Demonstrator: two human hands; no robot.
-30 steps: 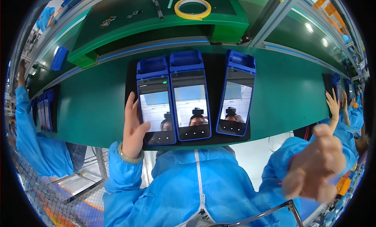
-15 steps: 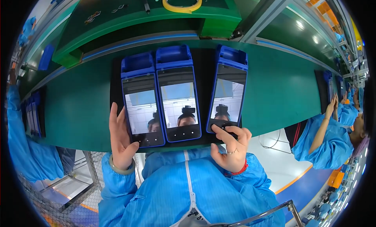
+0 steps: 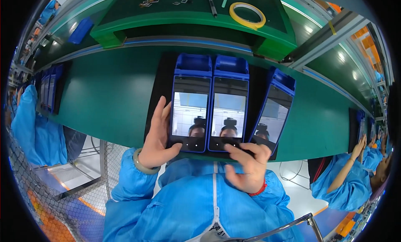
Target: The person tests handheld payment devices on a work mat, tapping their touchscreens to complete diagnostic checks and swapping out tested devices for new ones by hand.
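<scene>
Three blue handheld terminals with open blue trays at their tops and lit screens lie side by side: the left terminal (image 3: pixel 190 85), the middle terminal (image 3: pixel 229 86) and the right terminal (image 3: pixel 277 93), which is tilted and set apart. Each screen shows a mirrored camera picture. My left hand (image 3: pixel 157 137) rests open along the left terminal's left edge, its thumb at the lower corner. Over the bottom of the middle terminal is my right hand (image 3: pixel 249 167), index fingertip at its lower buttons. Its other fingers, slightly blurred, are apart near the right terminal's lower end.
A black mat (image 3: pixel 156 91) lies under the terminals on the green table (image 3: pixel 108 96). Beyond stands a green shelf (image 3: pixel 167 22) with yellow tape (image 3: pixel 247 15), a black pen (image 3: pixel 211 4) and small parts. Co-workers in blue sit at left and right, with more terminals.
My right hand has moved from the right terminal's bottom buttons to those of the middle one. The right terminal leans more. The whole view has shifted, placing the terminals farther right in the picture.
</scene>
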